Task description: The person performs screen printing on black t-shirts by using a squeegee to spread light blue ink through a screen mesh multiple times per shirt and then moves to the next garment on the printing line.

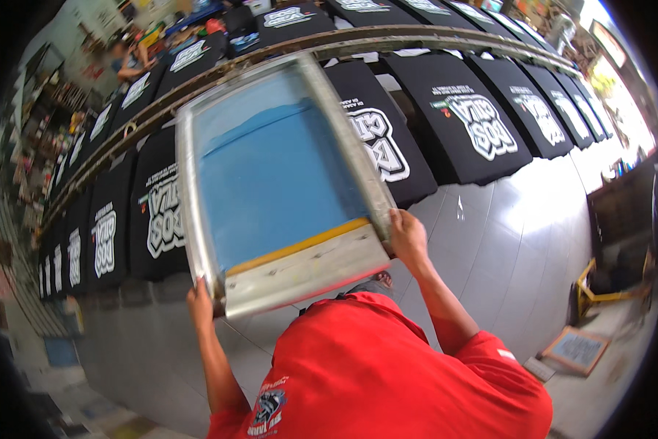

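Observation:
A silk-screen printing frame [188,175] with silvery metal sides is held up in front of me, tilted. Blue mesh [277,175] fills it, paler toward the far end. Across its near end lies a wide pale bar with a yellow strip [299,246], which looks like a squeegee. My left hand [201,298] grips the near left corner, and my right hand [409,238] closes round the right side near its lower corner. Fingers under the frame are hidden. Beneath and beyond it, black T-shirts [457,110] with white prints lie flat in a row, some partly covered by the frame.
Long rails [416,33] run behind the near row, with a second row of black shirts [288,18] beyond. Another person [131,62] is at the far left. Grey tiled floor [482,241] surrounds me. A yellow-framed object [588,289] and a small framed screen [579,350] are at right.

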`<state>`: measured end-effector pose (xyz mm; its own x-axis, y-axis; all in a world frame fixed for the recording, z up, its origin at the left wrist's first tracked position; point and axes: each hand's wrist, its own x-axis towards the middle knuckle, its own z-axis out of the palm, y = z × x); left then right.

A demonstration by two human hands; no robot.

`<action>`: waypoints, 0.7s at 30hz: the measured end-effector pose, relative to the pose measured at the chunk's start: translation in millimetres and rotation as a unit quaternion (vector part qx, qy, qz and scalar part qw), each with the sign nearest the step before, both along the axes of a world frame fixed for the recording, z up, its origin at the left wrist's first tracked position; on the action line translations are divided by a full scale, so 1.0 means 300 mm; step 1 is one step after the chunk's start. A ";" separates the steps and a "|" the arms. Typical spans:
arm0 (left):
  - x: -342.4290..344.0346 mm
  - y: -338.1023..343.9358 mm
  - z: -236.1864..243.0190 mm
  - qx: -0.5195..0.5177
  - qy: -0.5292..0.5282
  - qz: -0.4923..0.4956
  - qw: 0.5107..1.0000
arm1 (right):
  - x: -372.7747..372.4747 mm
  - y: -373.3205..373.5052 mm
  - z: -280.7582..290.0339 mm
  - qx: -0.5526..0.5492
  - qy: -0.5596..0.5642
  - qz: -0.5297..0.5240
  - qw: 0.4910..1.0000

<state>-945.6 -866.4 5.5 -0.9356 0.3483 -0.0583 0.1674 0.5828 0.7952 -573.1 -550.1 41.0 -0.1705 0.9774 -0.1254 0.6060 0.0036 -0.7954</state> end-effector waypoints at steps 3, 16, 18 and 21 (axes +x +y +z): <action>-0.178 -0.241 0.015 0.020 -0.014 0.019 1.000 | -0.196 -0.184 -0.026 0.000 0.010 0.031 0.999; -0.686 -0.683 -0.018 0.029 -0.044 0.063 0.997 | -0.786 -0.548 -0.092 -0.020 0.016 0.081 0.996; -0.743 -0.678 -0.014 -0.015 -0.030 0.057 0.998 | -0.847 -0.557 -0.109 -0.005 0.023 0.073 0.997; -0.869 -0.751 -0.075 0.003 0.017 0.062 0.998 | -0.954 -0.583 -0.128 -0.006 0.015 0.077 0.997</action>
<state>-1206.3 -1091.6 -17.1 -0.9728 0.2304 -0.0240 0.1217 0.5963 0.7935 -859.3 -725.1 2.5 -0.3226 0.9377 -0.1286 0.5751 0.0863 -0.8136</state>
